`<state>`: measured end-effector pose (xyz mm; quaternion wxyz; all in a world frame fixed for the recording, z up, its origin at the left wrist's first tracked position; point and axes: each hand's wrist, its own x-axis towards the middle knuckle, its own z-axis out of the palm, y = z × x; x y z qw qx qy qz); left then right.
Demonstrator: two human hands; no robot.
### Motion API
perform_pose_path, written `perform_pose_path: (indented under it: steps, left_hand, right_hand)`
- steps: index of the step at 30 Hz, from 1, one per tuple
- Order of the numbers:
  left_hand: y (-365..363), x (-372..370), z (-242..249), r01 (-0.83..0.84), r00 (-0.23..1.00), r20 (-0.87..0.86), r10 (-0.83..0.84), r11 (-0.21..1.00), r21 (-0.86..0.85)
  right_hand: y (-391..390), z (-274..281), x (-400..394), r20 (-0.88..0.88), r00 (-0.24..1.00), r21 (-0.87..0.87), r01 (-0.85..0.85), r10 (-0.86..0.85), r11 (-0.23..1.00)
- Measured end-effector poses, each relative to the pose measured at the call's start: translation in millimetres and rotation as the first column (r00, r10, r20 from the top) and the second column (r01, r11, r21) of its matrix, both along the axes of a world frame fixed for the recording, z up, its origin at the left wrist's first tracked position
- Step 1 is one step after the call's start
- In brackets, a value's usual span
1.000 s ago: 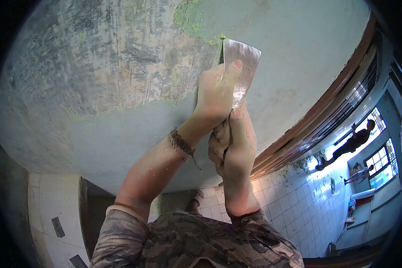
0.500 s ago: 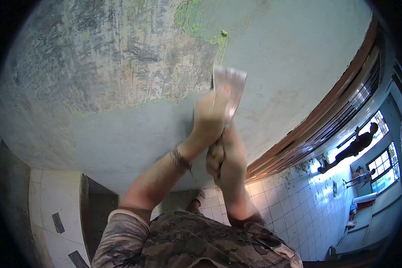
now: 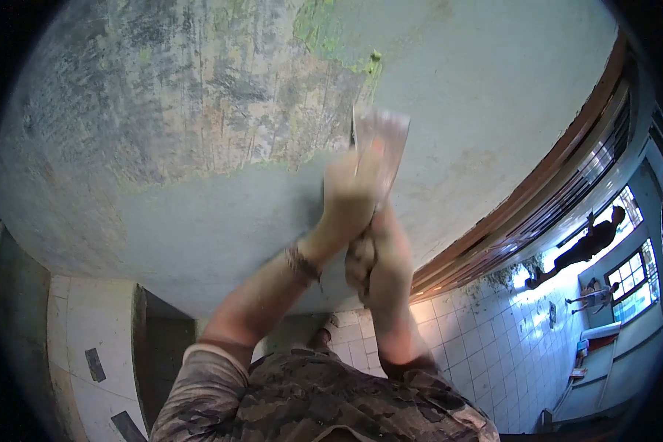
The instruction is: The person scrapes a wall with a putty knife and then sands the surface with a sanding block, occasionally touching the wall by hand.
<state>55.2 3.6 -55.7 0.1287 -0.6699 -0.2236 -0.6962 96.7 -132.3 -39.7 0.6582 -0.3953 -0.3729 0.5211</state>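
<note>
A wide-bladed paint scraper (image 3: 392, 132), blurred by motion, is at the wall (image 3: 435, 81), by the border between smooth grey-green paint and a bare, streaked patch (image 3: 228, 96). My left hand (image 3: 352, 188), with a band at its wrist, is closed around the lower blade, one finger lying along the metal. Just below, my right hand (image 3: 379, 261) is wrapped around the handle, which its fingers mostly hide. Bright green paint (image 3: 320, 29) shows along the top of the patch, and a small green flake (image 3: 376, 56) sticks out above the blade.
A brown-framed window with bars (image 3: 538, 199) runs along the wall's right side. Pale floor tiles (image 3: 486, 361) lie below. A person in dark clothes (image 3: 593, 239) and another person (image 3: 597, 293) are far off at right. A tiled ledge (image 3: 96, 331) stands at lower left.
Both hands and the scraper have shifted very slightly to the right in view, still together at the patch's edge. The grip looks the same.
</note>
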Motion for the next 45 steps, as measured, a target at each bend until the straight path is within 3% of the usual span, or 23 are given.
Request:
perform_pose_path:
  steps: [1,2,3,4,6,7,8,10,12,13,14,16,17,19,22,23,27,32,34,36,39,42,45]
  left_hand:
    - [-5.9,-3.0,20.8,0.007,1.000,-0.003,-0.007,1.000,-0.015]
    - [-16.0,-8.8,54.0,0.492,0.866,0.298,-0.402,0.793,-0.360]
    - [-21.0,-11.7,72.1,0.848,0.529,0.662,-0.532,0.291,-0.444]
    - [-18.8,-13.3,67.8,0.848,0.529,0.659,-0.534,0.295,-0.441]
    - [-13.5,-18.3,46.4,0.728,0.685,0.423,-0.593,0.551,-0.407]
    - [-17.9,-13.9,35.3,0.726,0.688,0.420,-0.592,0.558,-0.402]
    - [-24.7,-5.7,24.8,0.775,0.630,0.532,-0.566,0.505,-0.380]
    - [-24.8,-0.6,35.2,0.822,0.561,0.634,-0.532,0.453,-0.347]
    - [-13.9,1.6,57.1,0.658,0.752,0.426,-0.504,0.614,-0.436]
    - [-16.3,0.3,75.3,0.701,0.713,0.497,-0.494,0.514,-0.495]
    - [-18.5,0.8,75.8,0.702,0.712,0.500,-0.493,0.513,-0.494]
    - [-22.6,-1.2,77.3,0.778,0.628,0.570,-0.529,0.442,-0.447]
    - [-22.0,0.3,62.9,0.778,0.628,0.568,-0.532,0.446,-0.442]
    - [-18.2,3.1,30.3,0.766,0.639,0.522,-0.565,0.532,-0.362]
    - [-18.9,6.5,53.9,0.718,0.686,0.560,-0.465,0.555,-0.420]
    - [-16.7,1.6,70.2,0.705,0.705,0.494,-0.508,0.576,-0.414]
    - [-23.0,1.3,92.9,0.766,0.638,0.567,-0.520,0.504,-0.399]
    - [-27.8,7.4,48.8,0.712,0.696,0.600,-0.395,0.492,-0.501]
    - [-32.1,-1.1,74.3,0.673,0.733,0.555,-0.393,0.541,-0.505]
    - [-32.6,-1.4,89.4,0.775,0.627,0.621,-0.470,0.450,-0.443]
    - [-32.6,5.7,70.2,0.759,0.646,0.616,-0.451,0.465,-0.456]
    - [-33.8,6.3,66.7,0.707,0.687,0.596,-0.415,0.570,-0.418]
    - [-36.1,8.8,80.1,0.742,0.663,0.611,-0.432,0.490,-0.458]
  right_hand:
    - [1.9,11.7,-3.3,-0.003,1.000,-0.015,0.007,-0.007,1.000]
    - [6.1,29.9,-9.0,0.022,0.998,0.034,0.050,-0.051,0.998]
    - [9.0,39.9,-11.7,0.046,0.995,0.094,0.087,-0.092,0.992]
    - [9.1,36.5,-10.0,0.047,0.995,0.100,0.084,-0.089,0.991]
    - [7.0,19.1,-5.0,0.017,1.000,0.126,-0.007,0.005,0.992]
    - [3.1,10.1,-3.2,0.018,1.000,0.133,-0.013,0.010,0.991]
    - [-0.9,1.3,-1.3,0.033,0.999,0.093,-0.015,0.012,0.996]
    - [4.3,4.8,1.5,0.048,0.999,0.057,-0.015,0.012,0.998]
    - [15.3,18.7,5.7,0.176,0.976,0.241,0.082,-0.127,0.967]
    - [10.2,38.6,1.2,0.063,0.995,0.181,0.071,-0.083,0.981]
    - [9.7,36.9,1.5,0.065,0.994,0.180,0.071,-0.083,0.981]
    - [11.5,31.7,2.0,0.213,0.964,0.264,0.103,-0.162,0.959]
    - [5.8,27.4,0.9,0.215,0.963,0.271,0.100,-0.162,0.957]
    - [-7.0,16.5,-1.8,0.132,0.987,0.070,0.084,-0.093,0.994]
    - [12.1,22.8,-1.5,0.251,0.940,0.239,0.171,-0.231,0.956]
    - [6.2,39.5,-2.6,0.111,0.983,0.137,0.133,-0.148,0.982]
    - [2.4,56.8,-1.9,0.061,0.996,0.207,0.049,-0.063,0.977]
    - [-12.6,31.9,-4.0,0.003,0.999,0.082,0.045,-0.046,0.996]
    - [-12.8,53.0,-4.6,0.014,0.999,0.123,0.028,-0.030,0.992]
    - [-17.3,68.1,-1.9,-0.021,1.000,0.085,0.018,-0.016,0.996]
    - [-12.4,46.2,2.6,0.016,1.000,0.086,0.024,-0.026,0.996]
    - [-11.7,43.9,4.7,0.024,1.000,0.112,0.006,-0.009,0.994]
    - [-25.9,70.2,9.0,-0.061,0.996,0.065,-0.061,0.065,0.996]
